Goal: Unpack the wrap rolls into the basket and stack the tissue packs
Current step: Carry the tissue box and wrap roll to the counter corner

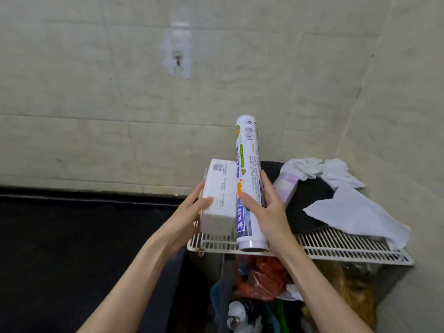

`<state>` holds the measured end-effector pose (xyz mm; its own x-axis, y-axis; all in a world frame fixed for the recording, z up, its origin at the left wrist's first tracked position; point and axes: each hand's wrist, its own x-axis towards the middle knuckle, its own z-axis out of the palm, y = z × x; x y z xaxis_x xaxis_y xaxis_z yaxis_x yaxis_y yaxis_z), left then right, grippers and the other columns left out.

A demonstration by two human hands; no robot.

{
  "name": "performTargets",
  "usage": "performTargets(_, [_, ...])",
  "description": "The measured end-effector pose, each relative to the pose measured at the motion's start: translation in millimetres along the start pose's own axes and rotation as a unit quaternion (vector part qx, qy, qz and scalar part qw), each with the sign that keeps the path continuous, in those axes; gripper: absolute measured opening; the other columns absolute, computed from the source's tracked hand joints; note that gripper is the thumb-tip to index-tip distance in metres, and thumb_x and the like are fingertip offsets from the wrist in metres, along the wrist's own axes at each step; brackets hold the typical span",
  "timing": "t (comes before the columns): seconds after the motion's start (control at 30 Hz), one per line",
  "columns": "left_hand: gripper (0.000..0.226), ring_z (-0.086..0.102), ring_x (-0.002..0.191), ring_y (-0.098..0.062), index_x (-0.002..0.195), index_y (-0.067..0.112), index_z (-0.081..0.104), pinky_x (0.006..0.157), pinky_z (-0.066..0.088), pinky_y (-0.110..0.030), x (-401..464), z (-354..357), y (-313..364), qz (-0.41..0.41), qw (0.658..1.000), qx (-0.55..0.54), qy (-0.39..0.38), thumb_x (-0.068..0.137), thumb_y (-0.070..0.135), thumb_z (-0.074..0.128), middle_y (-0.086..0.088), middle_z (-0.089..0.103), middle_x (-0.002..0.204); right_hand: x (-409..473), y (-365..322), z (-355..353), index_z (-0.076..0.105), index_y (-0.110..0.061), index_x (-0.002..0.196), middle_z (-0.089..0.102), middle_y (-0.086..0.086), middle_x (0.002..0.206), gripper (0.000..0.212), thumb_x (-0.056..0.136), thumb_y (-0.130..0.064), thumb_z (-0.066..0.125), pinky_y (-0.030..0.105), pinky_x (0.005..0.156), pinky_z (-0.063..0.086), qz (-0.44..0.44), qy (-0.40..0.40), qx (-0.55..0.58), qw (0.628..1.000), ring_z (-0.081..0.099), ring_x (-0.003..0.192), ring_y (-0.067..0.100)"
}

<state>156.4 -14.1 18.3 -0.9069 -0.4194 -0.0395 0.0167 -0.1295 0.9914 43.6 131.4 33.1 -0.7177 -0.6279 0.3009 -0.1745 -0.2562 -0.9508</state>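
Note:
My right hand (265, 207) grips a long white wrap roll (248, 164) with a printed label, held nearly upright over the white wire basket (336, 246). To its left, my left hand (192, 207) holds a white tissue pack (219, 195) against the roll's side, above the basket's left end. A second, lilac tissue pack (287, 188) lies in the basket just right of my right hand, on a dark cloth.
A white plastic bag (353, 212) and a dark cloth (310, 203) fill the basket's right half. Tiled wall (120, 104) stands close behind, with a hook (177, 59). Below the basket sit red and other bags (262, 277). A dark counter (72, 236) lies left.

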Motion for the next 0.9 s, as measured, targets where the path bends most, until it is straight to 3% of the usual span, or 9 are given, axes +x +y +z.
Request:
performTargets(0.1, [0.047,0.065,0.108,-0.018,0.130,0.050,0.037,0.088,0.052,-0.047,-46,-32,12,0.009,0.999,-0.004,0.032,0.091,0.028,0.052,0.012,0.065,0.122,-14,-6,43,0.036,-0.039,0.136,0.053,-0.014,0.134,0.066,0.084,-0.008,0.063,0.031,0.096,0.050,0.001,-0.061,0.015,0.998,0.056,0.117,0.006])
performTargets(0.23, [0.053,0.064,0.109,-0.017,0.131,0.049,0.035,0.091,0.051,-0.054,-119,-86,18,0.021,0.995,-0.011,0.100,0.086,0.035,0.060,0.017,0.064,0.121,-43,-9,124,0.024,-0.025,0.145,0.047,-0.023,0.133,0.073,0.085,-0.007,0.062,0.011,0.080,0.050,-0.005,-0.156,0.022,0.988,0.055,0.111,-0.009])
performTargets(0.4, [0.060,0.064,0.109,-0.019,0.131,0.050,0.034,0.085,0.053,-0.053,-227,-175,5,0.034,0.984,-0.005,0.177,0.080,0.039,0.063,0.014,0.064,0.122,-96,0,244,0.021,-0.029,0.145,0.046,-0.030,0.128,0.074,0.086,-0.011,0.062,0.005,0.077,0.048,0.014,-0.244,0.030,0.969,0.053,0.106,-0.017])
performTargets(0.53, [0.059,0.067,0.103,-0.019,0.127,0.053,0.037,0.079,0.056,-0.047,-318,-246,-14,0.018,0.968,-0.009,0.250,0.077,0.040,0.066,0.015,0.067,0.116,-148,13,340,0.026,-0.039,0.141,0.052,-0.012,0.134,0.072,0.084,-0.015,0.064,0.034,0.088,0.056,0.066,-0.288,0.055,0.954,0.060,0.112,0.009])
performTargets(0.63, [0.064,0.068,0.100,-0.022,0.129,0.052,0.035,0.079,0.057,-0.048,-377,-295,-25,0.005,0.948,-0.014,0.319,0.077,0.038,0.070,0.009,0.069,0.115,-178,20,407,0.029,-0.036,0.141,0.050,-0.012,0.135,0.072,0.084,-0.010,0.064,0.045,0.099,0.049,0.087,-0.312,0.062,0.944,0.058,0.117,0.012])
performTargets(0.73, [0.070,0.069,0.097,-0.019,0.132,0.051,0.033,0.069,0.058,-0.042,-425,-340,-36,-0.003,0.925,-0.044,0.378,0.073,0.039,0.071,0.011,0.066,0.118,-197,28,468,0.030,-0.034,0.141,0.049,-0.010,0.138,0.072,0.084,-0.008,0.064,0.041,0.100,0.048,0.103,-0.342,0.059,0.932,0.057,0.117,0.008])
performTargets(0.83, [0.061,0.071,0.090,-0.015,0.126,0.053,0.039,0.058,0.055,-0.033,-460,-384,-48,0.003,0.901,-0.063,0.428,0.075,0.038,0.069,0.017,0.068,0.112,-202,43,523,0.031,-0.034,0.141,0.051,-0.013,0.134,0.071,0.084,-0.008,0.064,0.023,0.092,0.052,0.112,-0.375,0.059,0.919,0.059,0.109,-0.004])
performTargets(0.9, [0.058,0.071,0.089,-0.014,0.125,0.054,0.040,0.057,0.055,-0.031,-477,-417,-56,0.002,0.886,-0.081,0.457,0.078,0.036,0.068,0.016,0.067,0.115,-201,56,560,0.031,-0.035,0.141,0.053,-0.016,0.129,0.071,0.083,-0.010,0.064,0.020,0.088,0.053,0.117,-0.399,0.058,0.908,0.060,0.107,-0.005])
